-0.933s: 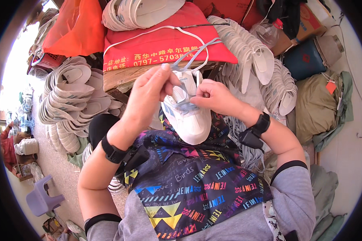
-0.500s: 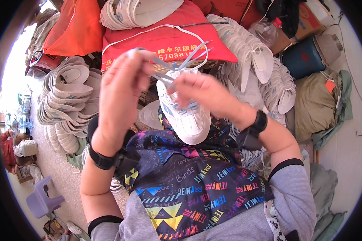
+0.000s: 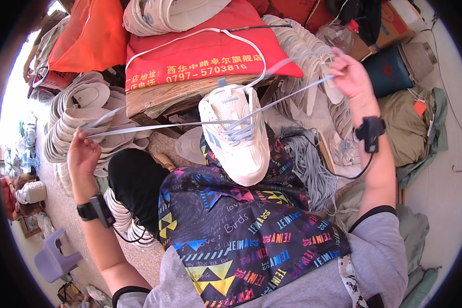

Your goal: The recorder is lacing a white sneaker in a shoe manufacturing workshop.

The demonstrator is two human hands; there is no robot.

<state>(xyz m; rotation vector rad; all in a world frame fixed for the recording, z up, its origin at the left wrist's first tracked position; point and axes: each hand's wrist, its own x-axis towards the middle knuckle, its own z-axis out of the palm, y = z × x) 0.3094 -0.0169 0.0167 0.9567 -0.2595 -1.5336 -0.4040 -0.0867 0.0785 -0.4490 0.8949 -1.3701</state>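
A white sneaker (image 3: 239, 149) with grey-blue trim rests on my apron-covered lap, its toe toward me. Its pale blue shoelace (image 3: 164, 126) is threaded through the lower eyelets, and the two ends run out to either side. Far to the left, my left hand (image 3: 83, 154) pinches one end, a loose tip sticking up past the fingers. My right hand (image 3: 350, 77), raised at the right, grips the other end between thumb and fingers. Both lengths are stretched nearly straight from the shoe.
A wooden stand (image 3: 154, 97) under a red cloth bag (image 3: 200, 49) is just beyond the shoe. Stacked shoe uppers (image 3: 82, 120) lie left, more uppers (image 3: 297, 66) right. A bundle of grey-blue laces (image 3: 313, 167) hangs beside my lap. A purple stool (image 3: 57, 255) stands on the floor at left.
My hands have moved from close above the shoe out to opposite sides, drawing the lace ends apart. The shoe stays at about the same place.
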